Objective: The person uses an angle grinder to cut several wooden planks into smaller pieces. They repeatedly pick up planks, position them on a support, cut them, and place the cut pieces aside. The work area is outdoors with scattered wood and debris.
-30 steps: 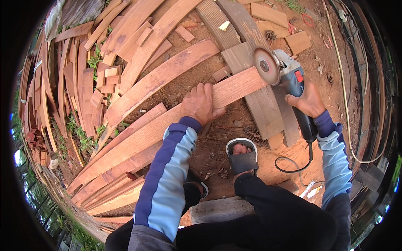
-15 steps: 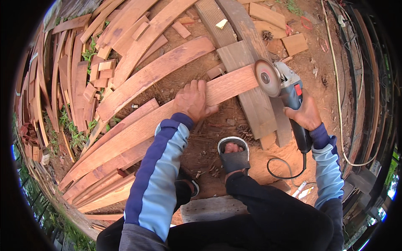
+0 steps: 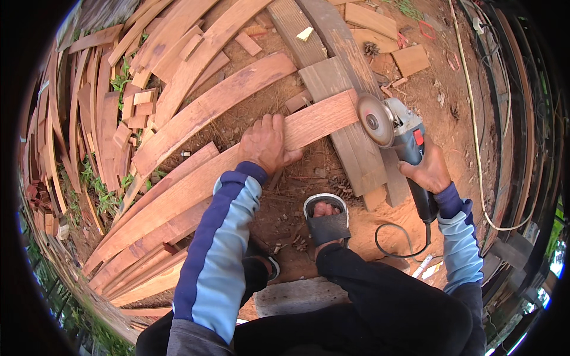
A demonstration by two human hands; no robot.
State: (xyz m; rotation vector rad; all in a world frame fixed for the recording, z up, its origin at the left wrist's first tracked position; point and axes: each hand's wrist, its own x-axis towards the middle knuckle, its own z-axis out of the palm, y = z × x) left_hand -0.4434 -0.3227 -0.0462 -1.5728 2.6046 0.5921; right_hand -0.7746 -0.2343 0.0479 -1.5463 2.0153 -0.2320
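Both busy: left hand (image 3: 267,144) flat, fingers spread, on plank (image 3: 196,184); right hand (image 3: 428,169) fist-gripping angle grinder (image 3: 395,127).

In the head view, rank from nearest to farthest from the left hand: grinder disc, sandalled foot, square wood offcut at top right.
1. Sandalled foot, below and right of the left hand.
2. Grinder disc, to the right at the plank's end; only slightly farther.
3. Square wood offcut, far upper right.

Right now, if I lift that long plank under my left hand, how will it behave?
The plank looks long and thick, so probably stiff and fairly heavy. Its far end rests on a grey board, so it may pivot there. The left hand presses it flat.
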